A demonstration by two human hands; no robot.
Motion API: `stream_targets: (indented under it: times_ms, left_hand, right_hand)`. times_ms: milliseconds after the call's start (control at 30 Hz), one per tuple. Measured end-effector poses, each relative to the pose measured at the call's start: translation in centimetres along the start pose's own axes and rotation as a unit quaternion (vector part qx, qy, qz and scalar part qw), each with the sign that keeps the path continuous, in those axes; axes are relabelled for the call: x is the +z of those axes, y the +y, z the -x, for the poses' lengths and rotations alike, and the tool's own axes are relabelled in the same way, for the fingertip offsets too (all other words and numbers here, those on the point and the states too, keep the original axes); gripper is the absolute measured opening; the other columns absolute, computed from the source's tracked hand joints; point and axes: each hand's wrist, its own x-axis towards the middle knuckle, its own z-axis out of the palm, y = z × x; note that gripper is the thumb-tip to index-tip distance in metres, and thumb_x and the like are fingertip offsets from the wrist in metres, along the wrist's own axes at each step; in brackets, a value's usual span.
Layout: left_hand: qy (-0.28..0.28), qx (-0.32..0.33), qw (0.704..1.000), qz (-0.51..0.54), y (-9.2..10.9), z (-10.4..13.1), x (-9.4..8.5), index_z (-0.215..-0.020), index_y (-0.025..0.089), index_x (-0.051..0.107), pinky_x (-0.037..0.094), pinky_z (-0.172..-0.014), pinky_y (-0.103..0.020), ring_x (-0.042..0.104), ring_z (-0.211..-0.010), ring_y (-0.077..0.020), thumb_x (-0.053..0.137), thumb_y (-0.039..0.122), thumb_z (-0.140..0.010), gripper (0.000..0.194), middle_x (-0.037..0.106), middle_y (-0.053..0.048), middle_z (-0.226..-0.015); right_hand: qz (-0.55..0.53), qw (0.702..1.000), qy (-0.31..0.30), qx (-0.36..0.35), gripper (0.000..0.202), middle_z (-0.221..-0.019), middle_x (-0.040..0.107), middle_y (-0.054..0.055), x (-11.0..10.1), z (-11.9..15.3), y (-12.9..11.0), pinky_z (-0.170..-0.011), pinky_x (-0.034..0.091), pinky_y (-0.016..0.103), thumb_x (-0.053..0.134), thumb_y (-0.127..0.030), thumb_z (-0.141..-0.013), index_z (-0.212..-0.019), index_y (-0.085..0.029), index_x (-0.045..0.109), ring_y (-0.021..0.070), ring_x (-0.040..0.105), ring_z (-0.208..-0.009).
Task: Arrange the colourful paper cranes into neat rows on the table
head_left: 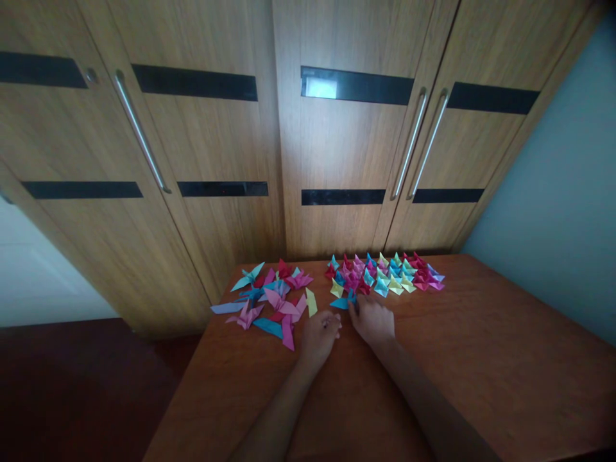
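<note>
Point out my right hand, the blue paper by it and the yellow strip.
Right hand [374, 319], head view: back of hand.
Blue paper [342, 303], head view: middle.
Yellow strip [311, 302], head view: middle.

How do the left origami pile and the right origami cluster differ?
The left origami pile sprawls at mixed angles; the right origami cluster sits in tight rows. The left pile includes flat-lying pieces; the right cluster shows upward points. Both are multicoloured folded paper on the brown table.
</note>
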Motion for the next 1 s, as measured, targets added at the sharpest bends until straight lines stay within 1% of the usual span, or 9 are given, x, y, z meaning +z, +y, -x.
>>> stream_targets:
  times_ms: [233,400,500,567,633,700,833,933,1000]
  left_hand:
    - [-0.010,0.003,1.000,0.002,-0.2,-0.1,0.0,-0.067,0.017,0.060,0.039,-0.059,-0.024,0.059,-0.057,-0.0146,0.044,0.040,-0.084,0.032,0.060,0.001,-0.055]
    - [-0.022,0.008,1.000,0.006,-0.2,0.0,0.0,-0.070,0.017,0.060,0.041,-0.058,-0.023,0.060,-0.057,-0.0143,0.043,0.038,-0.086,0.032,0.061,0.001,-0.057]
    - [-0.016,0.039,0.999,-0.021,0.3,0.2,-0.4,-0.078,0.019,0.063,0.042,-0.061,-0.023,0.061,-0.063,-0.0144,0.043,0.035,-0.086,0.027,0.065,0.000,-0.065]
    - [0.013,0.075,0.995,-0.068,0.8,0.2,-1.1,-0.085,0.020,0.064,0.043,-0.064,-0.024,0.061,-0.070,-0.0148,0.045,0.032,-0.086,0.023,0.067,0.000,-0.074]
    - [0.054,0.104,0.985,-0.123,1.3,0.2,-2.4,-0.090,0.021,0.064,0.043,-0.067,-0.025,0.061,-0.073,-0.0152,0.046,0.030,-0.085,0.020,0.067,-0.001,-0.082]
    - [0.099,0.122,0.972,-0.175,1.6,0.2,-4.3,-0.092,0.022,0.064,0.044,-0.069,-0.026,0.060,-0.075,-0.0157,0.047,0.027,-0.085,0.019,0.067,-0.002,-0.085]
    - [0.201,0.138,0.924,-0.293,1.6,0.6,-9.7,-0.097,0.021,0.063,0.044,-0.081,-0.031,0.059,-0.089,-0.0204,0.047,0.024,-0.084,0.021,0.065,-0.005,-0.095]
    - [0.253,0.100,0.876,-0.398,1.1,1.7,-13.8,-0.101,0.020,0.063,0.043,-0.086,-0.033,0.057,-0.098,-0.0250,0.046,0.029,-0.084,0.026,0.062,-0.009,-0.105]
    - [0.257,0.055,0.857,-0.444,0.6,2.5,-16.0,-0.104,0.020,0.062,0.045,-0.082,-0.033,0.059,-0.097,-0.0263,0.043,0.036,-0.085,0.031,0.061,-0.010,-0.106]
  right_hand:
    - [-0.004,1.000,-0.024,0.016,0.032,-0.089,0.066,0.008,-0.8,0.1,-0.1,-0.060,0.040,0.026,0.037,-0.043,-0.092,-0.090,-0.019,0.059,0.0203,0.064,-0.077]
    - [-0.016,0.998,-0.055,0.013,0.029,-0.084,0.067,0.005,-0.7,1.4,0.6,-0.058,0.036,0.024,0.039,-0.040,-0.091,-0.084,-0.021,0.060,0.0182,0.064,-0.074]
    - [-0.048,0.996,-0.073,-0.004,0.025,-0.082,0.067,0.002,-0.2,2.3,1.2,-0.057,0.032,0.022,0.041,-0.036,-0.090,-0.078,-0.022,0.059,0.0150,0.063,-0.075]
    - [-0.068,0.995,-0.071,-0.019,0.025,-0.081,0.066,0.000,0.3,2.8,1.6,-0.057,0.030,0.021,0.043,-0.035,-0.090,-0.075,-0.022,0.058,0.0139,0.062,-0.075]
    - [-0.085,0.994,-0.065,-0.034,0.027,-0.078,0.066,0.000,0.7,3.0,1.8,-0.056,0.029,0.021,0.042,-0.035,-0.090,-0.073,-0.021,0.057,0.0132,0.061,-0.074]
    - [-0.097,0.992,-0.060,-0.045,0.029,-0.077,0.065,0.000,0.9,3.0,2.0,-0.056,0.029,0.022,0.041,-0.035,-0.091,-0.072,-0.021,0.057,0.0127,0.060,-0.072]
    - [-0.111,0.990,-0.066,-0.051,0.030,-0.075,0.065,0.000,0.7,2.9,2.3,-0.056,0.028,0.022,0.041,-0.036,-0.091,-0.071,-0.021,0.058,0.0123,0.059,-0.070]
    - [-0.122,0.989,-0.065,-0.050,0.031,-0.073,0.064,-0.001,0.7,2.9,2.4,-0.056,0.027,0.023,0.040,-0.036,-0.091,-0.071,-0.021,0.058,0.0125,0.059,-0.069]
    - [-0.128,0.988,-0.067,-0.046,0.031,-0.073,0.064,-0.001,0.7,2.9,2.4,-0.056,0.027,0.023,0.041,-0.036,-0.091,-0.071,-0.021,0.058,0.0128,0.059,-0.069]
